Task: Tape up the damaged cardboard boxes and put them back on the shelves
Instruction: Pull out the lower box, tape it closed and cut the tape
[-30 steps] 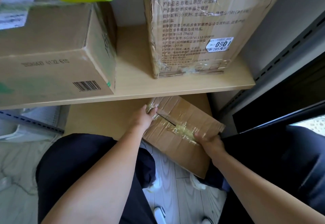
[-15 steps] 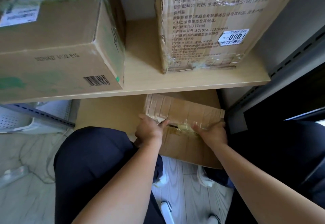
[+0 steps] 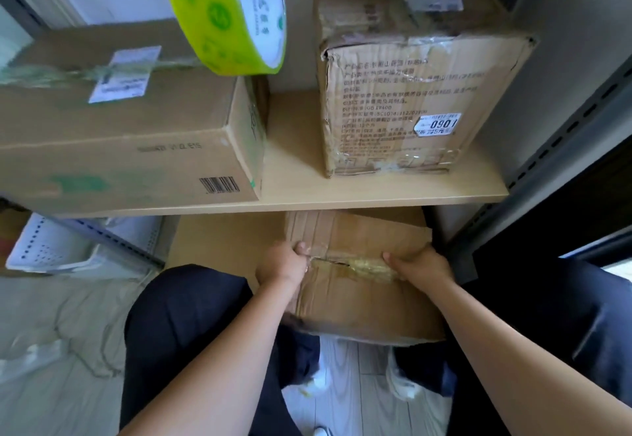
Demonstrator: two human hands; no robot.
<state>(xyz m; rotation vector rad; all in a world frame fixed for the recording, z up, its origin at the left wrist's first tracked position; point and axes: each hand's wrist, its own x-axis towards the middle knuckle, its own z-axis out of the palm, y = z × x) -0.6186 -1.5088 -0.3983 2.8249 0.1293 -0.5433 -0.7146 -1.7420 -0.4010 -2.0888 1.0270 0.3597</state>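
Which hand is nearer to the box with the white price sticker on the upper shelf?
The right hand. It grips the lower box almost directly below the stickered box; the left hand grips that box's left side, farther away.

White perforated basket (image 3: 51, 251) sits beside pale wood-plank floor (image 3: 352, 398).

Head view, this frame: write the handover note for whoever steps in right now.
Left hand: grips the left edge of the taped box, thumb on top by the seam.
Right hand: holds the box's right side, fingers over the taped seam.
The box sits partly under the upper shelf, its near end sticking out over the person's lap.
On the upper shelf: a long box at left, an upright box at right, and a green tape roll on the long box.
Done: seam taped.
Left: slide the box fully onto the lower shelf.
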